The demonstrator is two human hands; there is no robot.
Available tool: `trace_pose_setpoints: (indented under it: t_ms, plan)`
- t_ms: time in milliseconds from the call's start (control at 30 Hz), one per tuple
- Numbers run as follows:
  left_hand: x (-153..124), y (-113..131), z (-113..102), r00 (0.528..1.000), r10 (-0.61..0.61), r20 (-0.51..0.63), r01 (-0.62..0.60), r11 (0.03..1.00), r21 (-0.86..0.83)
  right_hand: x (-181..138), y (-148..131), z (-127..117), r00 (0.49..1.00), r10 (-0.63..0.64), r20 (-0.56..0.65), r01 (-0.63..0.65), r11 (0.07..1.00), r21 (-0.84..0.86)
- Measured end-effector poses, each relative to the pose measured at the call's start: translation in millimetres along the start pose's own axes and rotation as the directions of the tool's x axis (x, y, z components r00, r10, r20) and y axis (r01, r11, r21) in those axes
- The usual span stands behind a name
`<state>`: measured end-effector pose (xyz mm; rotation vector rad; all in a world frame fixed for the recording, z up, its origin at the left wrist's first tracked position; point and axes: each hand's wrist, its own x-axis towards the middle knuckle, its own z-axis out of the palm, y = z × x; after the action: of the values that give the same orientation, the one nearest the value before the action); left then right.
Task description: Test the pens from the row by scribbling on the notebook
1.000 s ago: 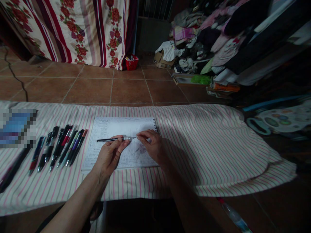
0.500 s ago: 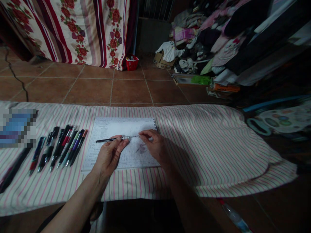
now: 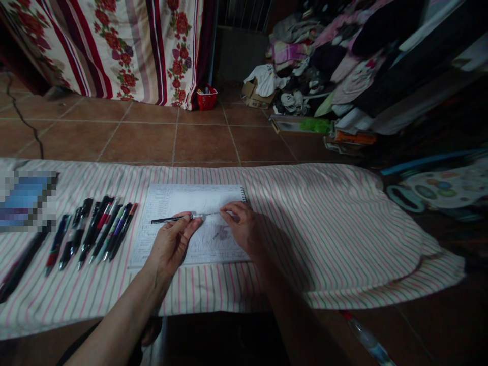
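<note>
My left hand (image 3: 176, 236) is closed around a black pen (image 3: 165, 220), which lies level across the fingers with its dark end pointing left. From the pen's clear right end a thin refill (image 3: 212, 213) sticks out. The fingertips of my right hand (image 3: 239, 223) pinch the refill's far end. Both hands are above a spiral-bound pad (image 3: 152, 244) with printed and drawn marks on its page. Left of the pad, several pens (image 3: 101, 229) lie side by side on the striped cloth (image 3: 324, 229).
A blurred-out blue item (image 3: 26, 201) and a long dark case (image 3: 26, 259) lie at the cloth's left. On the tiled floor beyond are a red basket (image 3: 207, 99) and a heap of clothes (image 3: 305, 66). A plastic bottle (image 3: 368, 338) is at lower right.
My right hand has shifted slightly to the right, and a little more of the thin refill shows between the hands. My left hand and the pen have stayed in place.
</note>
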<state>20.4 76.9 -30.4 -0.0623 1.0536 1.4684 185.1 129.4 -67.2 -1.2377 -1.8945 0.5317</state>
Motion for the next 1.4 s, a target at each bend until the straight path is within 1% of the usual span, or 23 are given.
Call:
trace_pose_setpoints:
  t_ms: [167, 267, 400, 533, 800, 933, 1200, 1333, 1400]
  plan:
    - [1.1, 0.1, -0.6, 0.999, 0.0, 0.047, -0.001, 1.0, 0.018, -1.0, 3.5, 5.1, 0.999, 0.018, -0.04, -0.02, 0.998, -0.063]
    - [2.3, -0.1, -1.5, 0.998, 0.006, 0.057, -0.007, 1.0, 0.015, -1.0, 5.3, 7.0, 0.999, 0.027, -0.046, -0.031, 0.997, -0.077]
    - [2.6, -0.3, -1.9, 0.999, 0.004, 0.046, -0.004, 1.0, 0.015, -1.0, 5.9, 7.9, 0.999, 0.012, -0.04, -0.017, 0.993, -0.12]
    - [1.7, -0.1, -1.7, 0.999, -0.006, 0.037, 0.005, 1.0, 0.029, -1.6, 5.1, 9.0, 1.0, 0.005, -0.009, -0.006, 0.99, -0.141]
    - [3.3, -1.1, -5.7, 0.997, 0.007, 0.073, -0.008, 1.0, 0.017, -3.1, 3.2, 10.0, 1.0, -0.013, -0.017, 0.009, 0.98, -0.196]
    - [3.9, -1.4, -6.3, 0.997, 0.003, 0.079, -0.004, 1.0, 0.01, -3.4, 3.5, 9.6, 1.0, -0.008, -0.005, 0.007, 0.98, -0.199]
    - [1.0, -0.7, -4.0, 0.998, 0.01, 0.064, -0.012, 0.999, 0.038, -6.6, 4.6, 5.7, 1.0, 0.013, -0.012, -0.014, 0.99, -0.139]
    - [1.9, -1.9, -5.6, 0.998, 0.016, 0.063, -0.019, 0.999, 0.045, -7.3, 3.6, 5.0, 1.0, 0.025, 0.018, -0.022, 0.989, -0.147]
    - [3.1, -2.5, -6.3, 0.998, 0.021, 0.064, -0.023, 0.999, 0.04, -6.9, 2.6, 5.4, 1.0, 0.024, 0.015, -0.021, 0.988, -0.154]
